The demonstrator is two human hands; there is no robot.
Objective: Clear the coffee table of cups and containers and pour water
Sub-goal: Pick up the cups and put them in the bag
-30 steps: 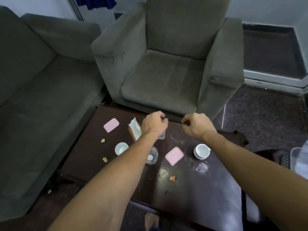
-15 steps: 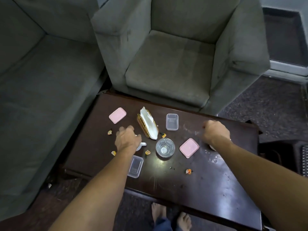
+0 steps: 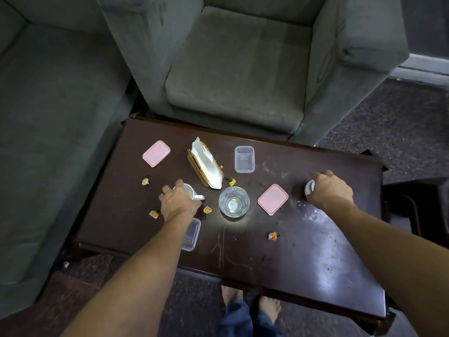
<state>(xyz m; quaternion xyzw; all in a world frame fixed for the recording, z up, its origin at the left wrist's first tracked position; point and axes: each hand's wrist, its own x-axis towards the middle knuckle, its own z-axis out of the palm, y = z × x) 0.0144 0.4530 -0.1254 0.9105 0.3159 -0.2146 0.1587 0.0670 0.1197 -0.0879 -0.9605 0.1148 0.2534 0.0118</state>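
**Entry: table (image 3: 291, 251), clearing under way, two cups in hand.**

Hazards, as judged:
- Left cup (image 3: 192, 189). Its handle stuck out past the fingers toward the glass (image 3: 234, 201), which stood just beside. A sideways lift could knock the glass and spill whatever it held.
- Napkin holder (image 3: 206, 164). It lay just beyond the left fingertips, where a forward swing could catch it.
- Right cup (image 3: 309, 188). It was taken from above and mostly hidden. A shallow top grip could slip or tip dregs onto the table.
- Near box (image 3: 192, 233). It sat under the left wrist and could be dragged toward the near edge by the forearm.

Pose:
- Left hand (image 3: 178, 203). The arm was stretched forward, palm down, with the fingers curled over the left cup's rim.
- Right hand (image 3: 330, 190). It was palm down, fingers bunched and curled round the right cup, with a white sliver showing at the fingertips.
- Whether either cup had left the table could not be told.

Also present:
- Far box (image 3: 244, 158), well beyond both sets of fingers.
- Near lid (image 3: 272, 199), between the glass and the right fingers.
- Far lid (image 3: 156, 153), beyond the left fingers.
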